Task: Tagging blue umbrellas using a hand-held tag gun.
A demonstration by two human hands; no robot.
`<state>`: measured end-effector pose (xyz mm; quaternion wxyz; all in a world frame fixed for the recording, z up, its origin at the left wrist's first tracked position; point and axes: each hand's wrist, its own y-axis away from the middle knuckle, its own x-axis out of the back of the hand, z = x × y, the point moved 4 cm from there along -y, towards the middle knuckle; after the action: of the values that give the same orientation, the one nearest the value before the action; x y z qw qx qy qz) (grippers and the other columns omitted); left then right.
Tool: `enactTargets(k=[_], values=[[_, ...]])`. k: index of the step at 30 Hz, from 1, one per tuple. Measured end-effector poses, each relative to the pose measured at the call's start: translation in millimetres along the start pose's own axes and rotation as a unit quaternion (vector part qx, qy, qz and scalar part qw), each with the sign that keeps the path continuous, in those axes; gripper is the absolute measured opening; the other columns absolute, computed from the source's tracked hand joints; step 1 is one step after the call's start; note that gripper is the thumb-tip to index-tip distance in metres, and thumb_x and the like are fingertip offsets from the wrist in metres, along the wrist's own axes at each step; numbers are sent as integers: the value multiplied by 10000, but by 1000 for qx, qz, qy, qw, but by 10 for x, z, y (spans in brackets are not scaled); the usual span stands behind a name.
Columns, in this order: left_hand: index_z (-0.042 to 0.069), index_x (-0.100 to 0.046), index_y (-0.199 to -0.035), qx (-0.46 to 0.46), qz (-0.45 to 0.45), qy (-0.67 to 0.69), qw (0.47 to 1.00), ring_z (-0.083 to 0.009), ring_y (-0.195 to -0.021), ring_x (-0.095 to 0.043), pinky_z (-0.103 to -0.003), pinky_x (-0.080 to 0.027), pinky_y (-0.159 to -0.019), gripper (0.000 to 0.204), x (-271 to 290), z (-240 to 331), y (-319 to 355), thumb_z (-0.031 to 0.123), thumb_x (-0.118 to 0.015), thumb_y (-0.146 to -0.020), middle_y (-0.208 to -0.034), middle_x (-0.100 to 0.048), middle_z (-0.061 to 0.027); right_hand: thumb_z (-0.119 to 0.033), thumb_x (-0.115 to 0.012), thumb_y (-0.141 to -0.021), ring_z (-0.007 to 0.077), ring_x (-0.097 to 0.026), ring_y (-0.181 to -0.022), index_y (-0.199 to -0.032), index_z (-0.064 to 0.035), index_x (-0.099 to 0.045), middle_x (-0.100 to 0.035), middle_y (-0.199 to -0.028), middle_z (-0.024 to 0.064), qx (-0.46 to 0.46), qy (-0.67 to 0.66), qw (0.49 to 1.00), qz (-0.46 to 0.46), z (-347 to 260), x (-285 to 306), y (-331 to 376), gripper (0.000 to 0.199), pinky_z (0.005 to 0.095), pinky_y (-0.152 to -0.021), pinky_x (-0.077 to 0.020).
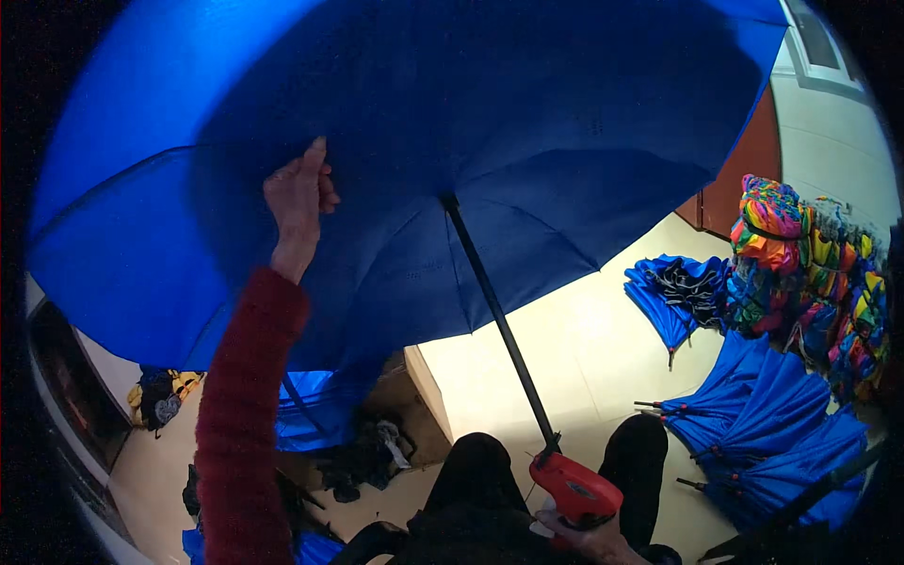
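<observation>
Umbrella (501, 325): open overhead, red handle (579, 488) between the knees (637, 457).
Right hand (603, 542): fingers closed around handle.
Left hand (299, 193): fingers curled by canopy (527, 104); hold unclear.
Risk: canopy may tip if right grip slackens.

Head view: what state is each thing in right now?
Large blue umbrella, open overhead
Black shaft, extended, slanting
Red handle, gripped in the right hand
Left hand, raised, fingers curled; grip unclear
Blue umbrellas at right, closed, loosely folded, on the floor
Multicoloured fabric bundles, gathered, piled up
</observation>
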<state>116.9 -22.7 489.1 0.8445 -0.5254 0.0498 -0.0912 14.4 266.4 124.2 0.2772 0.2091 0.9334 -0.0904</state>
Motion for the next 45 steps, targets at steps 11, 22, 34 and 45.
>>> enactTargets(k=[11,22,34,45], values=[[31,-560,-670,78,59,39,994,-104,-457,-513,-235,-395,-393,388,247,87,-196,390,-613,-808,-533,-516,-35,-50,-735,-660,134,-589,-747,-932,-25,-553,-603,-826,59,26,199,978,61,-80,-88,-28,328,284,-673,-492],[24,-526,-957,299,-296,228,878,-243,-814,-617,-359,-519,-687,447,-1155,-854,717,441,-370,-910,-897,-589,-141,-55,-755,-658,153,-588,-874,-1113,-7,-499,-604,-923,74,40,108,993,14,26,-134,-22,524,306,-728,-502],[-5,-498,-1001,239,-350,662,618,-155,-684,-478,-273,-415,-567,394,-1667,121,443,326,-289,-953,-964,-539,-122,-25,-756,-617,179,-577,-897,-1151,-30,-485,-594,-940,83,87,3,996,12,-42,-270,178,599,358,-805,-471],[8,-518,-1012,214,-424,702,531,-79,-539,-370,-206,-314,-455,285,-1551,475,666,254,-418,-910,-875,-541,-63,-28,-751,-630,183,-560,-933,-1169,-51,-480,-591,-963,77,-93,11,995,-25,-123,-456,424,604,358,-833,-453]])
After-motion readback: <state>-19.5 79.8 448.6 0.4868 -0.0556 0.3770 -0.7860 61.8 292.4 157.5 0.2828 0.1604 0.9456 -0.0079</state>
